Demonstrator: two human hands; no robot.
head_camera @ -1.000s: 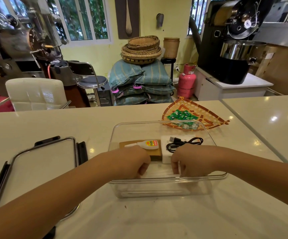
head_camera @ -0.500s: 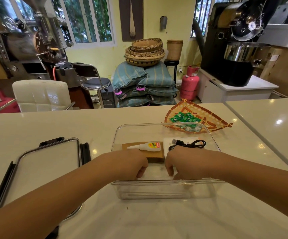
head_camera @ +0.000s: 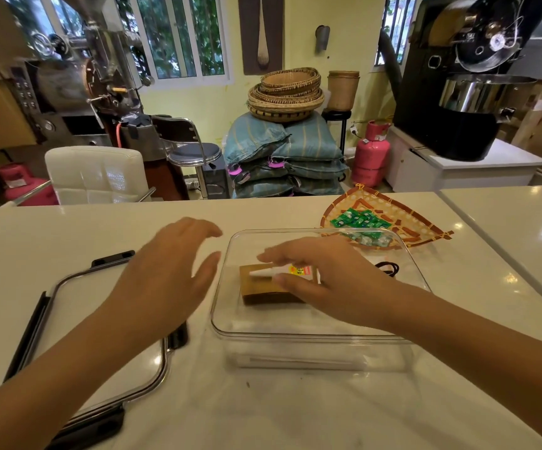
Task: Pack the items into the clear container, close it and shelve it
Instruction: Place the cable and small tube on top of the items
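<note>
The clear container point(head_camera: 311, 349) stands open on the white counter in front of me. Inside it lie a brown block point(head_camera: 259, 287), a small white glue bottle point(head_camera: 276, 271) on top of that block, and a black cable point(head_camera: 389, 267) partly hidden behind my right hand. My right hand point(head_camera: 331, 280) hovers over the container with straight fingers and holds nothing. My left hand point(head_camera: 169, 280) is raised just left of the container, fingers spread, also holding nothing. The clear lid point(head_camera: 68, 319) with black latches lies flat on the counter to the left, partly under my left arm.
A woven fan-shaped tray point(head_camera: 406, 222) with several green packets point(head_camera: 360, 220) sits behind the container at the right. A seam in the counter runs along the right side. Chairs, stacked sacks, a pink gas cylinder and roasting machines stand beyond the counter.
Both hands were curled down inside the near part of the container. They have lifted out and opened; the left hand has moved left, outside the container, and the right hand now hovers over the items.
</note>
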